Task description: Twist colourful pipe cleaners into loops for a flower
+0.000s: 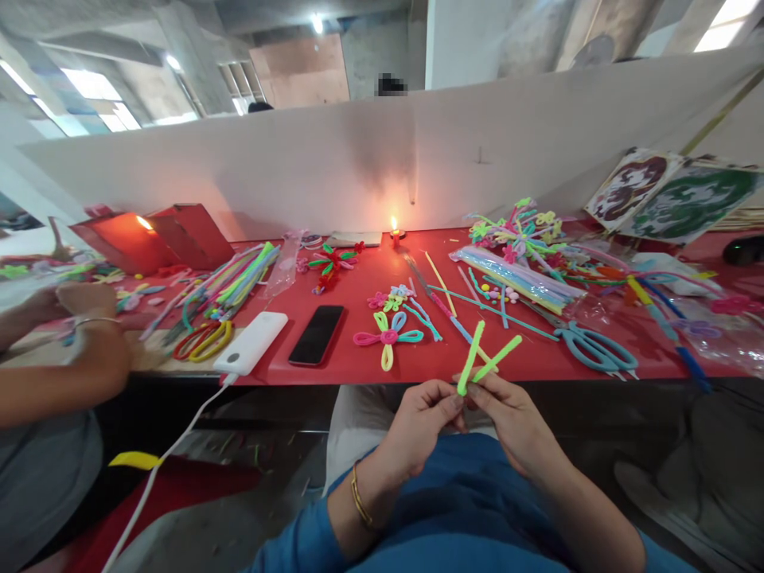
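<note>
A bright yellow-green pipe cleaner (471, 358), bent into a V, stands up between my two hands just over the table's front edge. My left hand (426, 418) pinches it near the bend. Thumb and fingers of my right hand (507, 414) close on it from the other side. Behind my hands lies a multicoloured looped pipe cleaner flower (387, 337) with pink, green, blue and yellow petals. Several small finished flowers (395, 299) and short blue twisted pieces (425, 317) sit beyond it.
A lit candle (395, 232) burns at the back of the red table (358, 374). Blue-handled scissors (597, 347), a phone (317, 335) and a white power bank (251, 344) lie near the front edge. Pipe cleaner bundles (519, 274) lie right. Another person's arm (77, 358) is at left.
</note>
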The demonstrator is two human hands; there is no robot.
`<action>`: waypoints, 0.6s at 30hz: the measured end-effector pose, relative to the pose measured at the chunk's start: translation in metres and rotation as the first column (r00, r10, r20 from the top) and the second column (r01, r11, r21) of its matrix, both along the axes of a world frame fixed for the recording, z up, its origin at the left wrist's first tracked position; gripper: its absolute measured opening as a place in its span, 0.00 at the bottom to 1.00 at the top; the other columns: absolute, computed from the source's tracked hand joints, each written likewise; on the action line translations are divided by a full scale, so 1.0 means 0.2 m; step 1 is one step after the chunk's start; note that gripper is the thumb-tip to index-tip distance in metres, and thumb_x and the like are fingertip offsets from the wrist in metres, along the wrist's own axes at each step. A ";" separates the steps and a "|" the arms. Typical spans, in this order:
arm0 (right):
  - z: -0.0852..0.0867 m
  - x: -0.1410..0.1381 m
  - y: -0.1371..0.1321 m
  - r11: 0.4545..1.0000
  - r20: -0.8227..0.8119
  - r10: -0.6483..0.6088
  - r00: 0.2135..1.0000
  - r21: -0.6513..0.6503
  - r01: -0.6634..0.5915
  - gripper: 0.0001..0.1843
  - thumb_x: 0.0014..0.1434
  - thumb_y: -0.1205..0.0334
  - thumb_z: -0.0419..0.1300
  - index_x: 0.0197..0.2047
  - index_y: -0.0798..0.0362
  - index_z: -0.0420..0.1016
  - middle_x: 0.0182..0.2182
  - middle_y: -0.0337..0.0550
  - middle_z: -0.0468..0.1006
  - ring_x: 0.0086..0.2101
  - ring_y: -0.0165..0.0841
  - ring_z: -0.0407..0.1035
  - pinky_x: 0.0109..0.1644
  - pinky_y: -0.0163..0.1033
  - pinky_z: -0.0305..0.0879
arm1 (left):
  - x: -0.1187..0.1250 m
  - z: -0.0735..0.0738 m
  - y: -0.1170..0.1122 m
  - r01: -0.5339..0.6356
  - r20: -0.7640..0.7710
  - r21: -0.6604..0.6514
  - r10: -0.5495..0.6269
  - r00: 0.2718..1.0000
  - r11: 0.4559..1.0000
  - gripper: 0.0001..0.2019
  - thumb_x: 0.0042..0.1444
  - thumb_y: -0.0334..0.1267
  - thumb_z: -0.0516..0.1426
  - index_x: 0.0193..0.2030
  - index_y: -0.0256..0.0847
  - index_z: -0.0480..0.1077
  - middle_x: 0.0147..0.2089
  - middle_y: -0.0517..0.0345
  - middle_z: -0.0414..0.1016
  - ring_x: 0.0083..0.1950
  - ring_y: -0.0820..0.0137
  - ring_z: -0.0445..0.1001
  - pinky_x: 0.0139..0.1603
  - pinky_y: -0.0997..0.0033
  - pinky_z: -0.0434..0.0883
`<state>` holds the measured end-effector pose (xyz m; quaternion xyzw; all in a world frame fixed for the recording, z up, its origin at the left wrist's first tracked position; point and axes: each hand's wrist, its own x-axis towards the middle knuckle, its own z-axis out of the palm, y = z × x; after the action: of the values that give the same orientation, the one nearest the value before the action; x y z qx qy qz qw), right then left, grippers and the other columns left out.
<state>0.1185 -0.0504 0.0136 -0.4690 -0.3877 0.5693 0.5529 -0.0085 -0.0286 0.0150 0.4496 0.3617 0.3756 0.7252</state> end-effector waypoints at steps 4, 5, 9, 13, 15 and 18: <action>0.01 -0.02 0.00 0.997 -0.092 0.039 0.995 -0.064 -0.045 0.09 0.47 0.58 0.61 0.28 0.55 0.72 0.21 0.37 0.70 0.20 0.26 0.61 0.24 0.32 0.59 | -0.01 0.00 0.00 0.043 0.056 0.011 -0.044 0.997 0.999 0.11 0.44 0.42 0.59 0.23 0.35 0.66 0.18 0.61 0.67 0.22 0.76 0.65 0.29 0.74 0.62; 0.01 -0.03 0.00 0.996 -0.095 0.047 0.994 -0.073 -0.054 0.09 0.47 0.57 0.61 0.28 0.55 0.71 0.20 0.36 0.69 0.20 0.26 0.61 0.23 0.32 0.59 | -0.01 0.00 0.00 0.050 0.051 0.007 -0.050 0.997 0.999 0.11 0.44 0.42 0.59 0.23 0.35 0.66 0.18 0.62 0.67 0.22 0.76 0.65 0.28 0.74 0.62; -0.01 -0.01 0.02 0.999 0.096 -0.035 0.995 -0.026 0.037 0.09 0.47 0.58 0.60 0.28 0.54 0.67 0.20 0.35 0.68 0.21 0.27 0.62 0.26 0.33 0.60 | -0.02 -0.03 0.01 0.040 -0.071 0.064 -0.036 0.997 0.997 0.11 0.46 0.42 0.58 0.25 0.35 0.67 0.19 0.62 0.67 0.23 0.77 0.64 0.28 0.75 0.61; 0.00 0.01 0.01 0.993 0.445 -0.061 0.893 0.118 0.009 0.06 0.51 0.61 0.54 0.28 0.54 0.68 0.24 0.38 0.69 0.26 0.30 0.63 0.31 0.34 0.60 | -0.02 -0.05 0.01 0.017 -0.197 0.171 0.017 0.980 0.985 0.11 0.49 0.42 0.55 0.25 0.35 0.67 0.20 0.61 0.66 0.24 0.77 0.62 0.28 0.75 0.60; 0.01 0.01 0.01 0.983 0.512 -0.021 0.859 0.166 -0.074 0.06 0.53 0.62 0.53 0.30 0.54 0.68 0.27 0.40 0.69 0.28 0.30 0.64 0.32 0.34 0.60 | -0.02 -0.05 0.01 0.006 -0.217 0.173 0.033 0.976 0.985 0.12 0.50 0.43 0.55 0.25 0.35 0.66 0.20 0.61 0.65 0.24 0.76 0.61 0.27 0.75 0.60; 0.01 0.02 0.01 0.973 0.545 -0.039 0.838 0.210 -0.091 0.06 0.52 0.61 0.54 0.29 0.54 0.68 0.27 0.39 0.68 0.28 0.29 0.63 0.32 0.33 0.60 | -0.02 -0.03 0.01 0.008 -0.223 0.184 0.034 0.974 0.983 0.12 0.50 0.43 0.55 0.23 0.35 0.66 0.20 0.61 0.65 0.23 0.77 0.61 0.26 0.76 0.59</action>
<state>0.1219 -0.0481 0.0165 -0.5396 -0.5979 0.3715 0.4619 -0.0119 -0.0273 0.0084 0.5520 0.4084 0.3587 0.6324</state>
